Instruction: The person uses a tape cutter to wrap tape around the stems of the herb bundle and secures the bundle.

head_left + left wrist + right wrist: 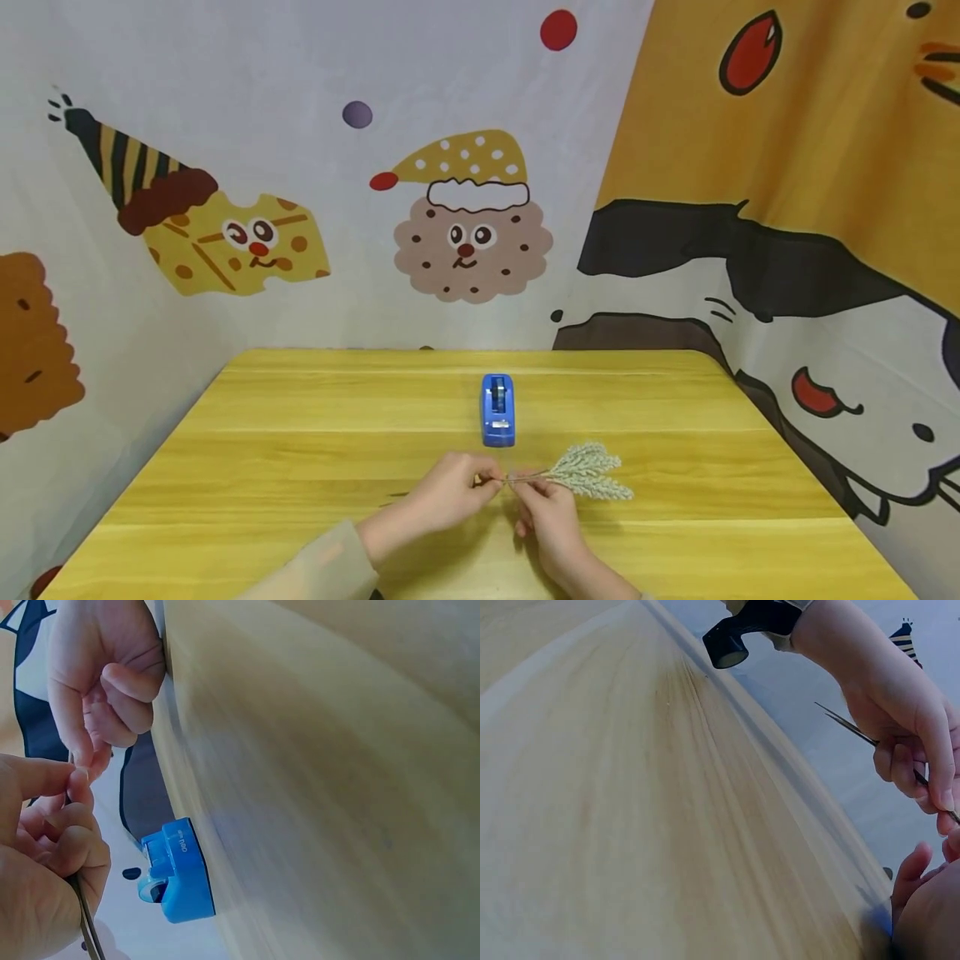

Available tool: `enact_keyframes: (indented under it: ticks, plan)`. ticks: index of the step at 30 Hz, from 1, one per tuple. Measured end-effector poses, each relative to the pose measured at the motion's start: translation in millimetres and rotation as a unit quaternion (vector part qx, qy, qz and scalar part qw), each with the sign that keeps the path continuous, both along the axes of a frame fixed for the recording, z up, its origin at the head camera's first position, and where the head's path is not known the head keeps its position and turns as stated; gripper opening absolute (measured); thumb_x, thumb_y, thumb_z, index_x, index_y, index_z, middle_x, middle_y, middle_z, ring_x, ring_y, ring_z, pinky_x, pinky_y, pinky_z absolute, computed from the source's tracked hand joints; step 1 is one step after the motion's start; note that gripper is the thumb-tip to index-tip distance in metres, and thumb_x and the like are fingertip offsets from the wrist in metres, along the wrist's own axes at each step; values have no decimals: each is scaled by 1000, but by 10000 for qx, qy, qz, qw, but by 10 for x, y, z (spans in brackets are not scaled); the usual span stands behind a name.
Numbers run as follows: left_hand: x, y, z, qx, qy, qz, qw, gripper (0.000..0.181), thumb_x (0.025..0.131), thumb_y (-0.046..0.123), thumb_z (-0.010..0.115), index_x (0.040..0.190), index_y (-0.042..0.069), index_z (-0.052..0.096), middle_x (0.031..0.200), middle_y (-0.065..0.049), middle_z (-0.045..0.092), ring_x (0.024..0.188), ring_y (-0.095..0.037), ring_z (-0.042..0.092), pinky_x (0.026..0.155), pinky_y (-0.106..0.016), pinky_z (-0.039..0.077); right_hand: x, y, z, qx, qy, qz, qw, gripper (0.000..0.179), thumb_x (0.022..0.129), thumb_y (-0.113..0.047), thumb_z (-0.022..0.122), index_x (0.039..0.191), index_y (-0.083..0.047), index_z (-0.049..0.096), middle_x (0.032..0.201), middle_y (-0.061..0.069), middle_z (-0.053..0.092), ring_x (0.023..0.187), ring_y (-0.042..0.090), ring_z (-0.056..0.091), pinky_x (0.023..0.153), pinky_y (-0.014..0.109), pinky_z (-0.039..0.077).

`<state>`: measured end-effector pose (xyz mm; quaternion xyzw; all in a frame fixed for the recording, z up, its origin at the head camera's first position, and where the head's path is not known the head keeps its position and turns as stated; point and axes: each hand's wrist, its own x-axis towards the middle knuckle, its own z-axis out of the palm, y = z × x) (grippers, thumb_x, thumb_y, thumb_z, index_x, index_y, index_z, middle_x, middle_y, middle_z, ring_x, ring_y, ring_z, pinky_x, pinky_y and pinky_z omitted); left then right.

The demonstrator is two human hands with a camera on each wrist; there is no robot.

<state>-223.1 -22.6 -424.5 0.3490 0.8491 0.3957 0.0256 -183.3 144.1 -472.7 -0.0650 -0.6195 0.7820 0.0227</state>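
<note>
A small bunch of pale green dried flowers (592,472) lies across both hands in the head view, its heads to the right. My left hand (456,490) pinches the thin stems between thumb and fingers; the stem ends (847,725) stick out behind that hand in the right wrist view. Close beside it, my right hand (551,518) pinches the stems just below the flower heads. The fingertips of both hands nearly meet. Just beyond them stands a blue tape dispenser (498,410), also seen from the side in the left wrist view (180,870).
Both hands are above a yellow wood-grain table (300,417). Behind it hangs a cloth (360,250) printed with cartoon figures. A black camera mount (731,646) sits on the left wrist, over a light sleeve (322,567).
</note>
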Motion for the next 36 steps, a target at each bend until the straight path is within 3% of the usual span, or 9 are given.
enact_keyframes:
  ticks: [5,15,22,31,34,36]
  plan:
    - [2,-8,-13,-28,83,23,10000,8,89,6,65,86,7,72,77,11,63,60,0,51,57,-18,48,1,7,-5,-155,-26,93,9998,24,86,0,61,105,14,60,58,-4,41,48,5,34,47,20,40]
    - [-7,-23,-28,-113,203,29,9997,8,89,7,65,87,8,73,79,9,66,69,0,55,64,-18,49,-21,-8,-21,-140,43,109,9998,13,89,-2,64,96,8,67,86,1,62,51,4,36,49,18,38]
    - [-27,-28,-21,-196,158,58,9997,7,89,9,67,86,9,73,77,10,66,67,0,55,63,-19,48,-23,-11,-29,-154,53,127,9998,8,88,-1,66,92,4,69,85,1,64,50,3,37,49,18,38]
    - [-14,-33,4,-167,62,82,9998,6,88,11,68,85,10,73,76,11,65,66,0,54,62,-19,48,72,-30,-11,-222,-109,9,9997,28,90,-9,68,108,12,66,97,7,69,48,3,38,48,20,45]
    - [-1,-26,28,-120,85,127,9998,6,88,10,68,84,9,72,76,10,65,65,0,54,61,-19,48,121,-3,-13,-175,-147,215,9995,35,91,-10,68,115,15,62,96,6,68,48,3,39,47,20,46]
    - [8,-20,43,-105,103,167,9998,6,87,9,68,84,9,72,76,9,66,66,-1,55,61,-19,48,170,42,-7,-57,-226,515,9984,38,92,-12,66,117,16,60,82,4,64,47,3,40,47,21,47]
